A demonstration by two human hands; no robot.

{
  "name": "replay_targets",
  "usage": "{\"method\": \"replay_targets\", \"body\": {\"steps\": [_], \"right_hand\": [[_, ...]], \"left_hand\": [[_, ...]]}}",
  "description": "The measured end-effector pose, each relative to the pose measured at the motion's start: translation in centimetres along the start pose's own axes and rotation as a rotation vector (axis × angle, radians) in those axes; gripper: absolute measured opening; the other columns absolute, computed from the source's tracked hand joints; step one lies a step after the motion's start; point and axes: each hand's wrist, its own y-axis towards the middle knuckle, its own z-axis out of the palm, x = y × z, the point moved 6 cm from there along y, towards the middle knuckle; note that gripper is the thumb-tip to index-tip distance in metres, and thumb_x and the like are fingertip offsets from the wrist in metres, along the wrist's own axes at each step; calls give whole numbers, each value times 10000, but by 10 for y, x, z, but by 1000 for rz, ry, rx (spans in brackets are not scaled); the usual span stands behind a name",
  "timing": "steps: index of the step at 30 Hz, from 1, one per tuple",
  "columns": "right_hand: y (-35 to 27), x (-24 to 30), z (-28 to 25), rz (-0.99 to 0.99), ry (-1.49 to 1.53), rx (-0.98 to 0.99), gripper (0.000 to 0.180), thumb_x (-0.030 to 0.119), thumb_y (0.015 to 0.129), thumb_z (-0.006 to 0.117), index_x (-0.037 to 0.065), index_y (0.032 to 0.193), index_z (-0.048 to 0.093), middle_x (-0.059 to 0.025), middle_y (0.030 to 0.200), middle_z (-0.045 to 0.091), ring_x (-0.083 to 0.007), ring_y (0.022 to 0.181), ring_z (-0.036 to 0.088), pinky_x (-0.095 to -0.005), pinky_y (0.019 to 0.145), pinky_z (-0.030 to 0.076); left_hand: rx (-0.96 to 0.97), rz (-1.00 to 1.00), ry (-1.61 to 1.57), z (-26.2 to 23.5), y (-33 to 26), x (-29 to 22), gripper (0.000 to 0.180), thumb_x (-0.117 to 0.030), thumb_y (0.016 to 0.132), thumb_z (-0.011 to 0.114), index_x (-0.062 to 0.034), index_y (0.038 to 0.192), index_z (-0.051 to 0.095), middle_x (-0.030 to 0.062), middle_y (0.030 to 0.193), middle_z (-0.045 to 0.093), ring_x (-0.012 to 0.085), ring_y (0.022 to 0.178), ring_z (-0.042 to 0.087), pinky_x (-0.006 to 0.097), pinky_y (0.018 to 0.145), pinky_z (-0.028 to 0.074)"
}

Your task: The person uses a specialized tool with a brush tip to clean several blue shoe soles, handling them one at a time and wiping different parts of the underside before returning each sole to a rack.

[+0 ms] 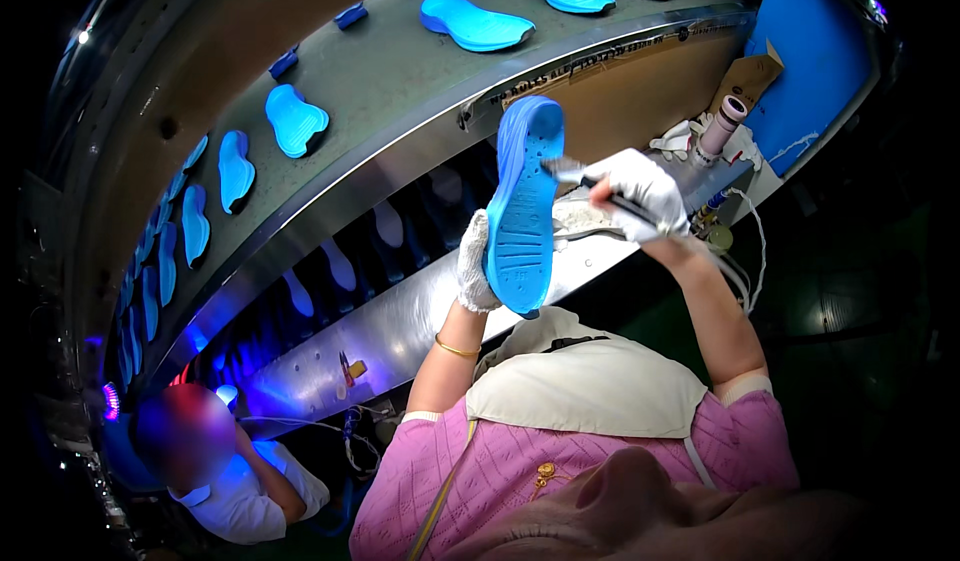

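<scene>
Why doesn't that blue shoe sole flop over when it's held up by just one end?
The blue shoe sole looks fairly stiff: the left hand grips only its lower edge, yet it stands upright without drooping. It is probably light too, since one gloved hand lifts it easily. Its ridged underside likely helps against slipping while the right hand works on it with a brush.

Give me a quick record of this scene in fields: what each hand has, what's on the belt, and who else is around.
left hand: white-gloved left hand holds a blue shoe sole upright, ribbed face toward the camera
right hand: white-gloved right hand grips a thin brush-like tool, tip at the sole's upper edge
conveyor: grey belt carrying a row of blue soles
lower level: more soles in blue light under the belt
bench: roll of tape and small containers at right
others: another person at lower left
</scene>
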Motion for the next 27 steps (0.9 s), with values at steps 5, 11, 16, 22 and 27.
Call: {"method": "replay_targets", "body": {"steps": [5,11,16,22,27], "right_hand": [[-17,1,-4,149,183,5,201,-88,672,727,46,769,613,-87,841,633,-186,762,609,-279,726,481],[-20,-13,5,352,514,-173,161,-103,742,692,20,815,621,-75,864,645,-122,775,606,-248,725,490],[-48,-36,27,491,596,-107,183,-100,747,689,25,830,584,-74,840,631,-112,740,611,-240,681,496],[-44,-21,31,533,707,-113,186,-117,760,659,25,838,567,-61,846,615,-100,722,595,-231,691,483],[-44,-24,57,533,724,-12,195,-120,764,654,35,848,571,-56,858,619,-103,737,604,-234,703,491]], "left_hand": [[93,190,112,48,10,-51,852,-660,894,274,10,1420,258,242,1309,475,384,1090,570,495,932,478],[-17,358,-244,67,62,-178,799,-632,905,304,-3,1398,287,204,1375,399,376,1265,387,521,1073,317],[-148,232,-14,28,74,-172,595,-462,940,432,-17,1330,374,173,1277,503,335,1153,505,466,983,419],[-473,1363,2144,68,-1,-237,298,-165,791,672,-56,1067,638,113,1009,655,280,944,616,385,855,478],[-1113,667,2491,2,-35,-308,269,-311,726,681,-119,913,708,118,867,639,309,871,586,411,839,468]]}}
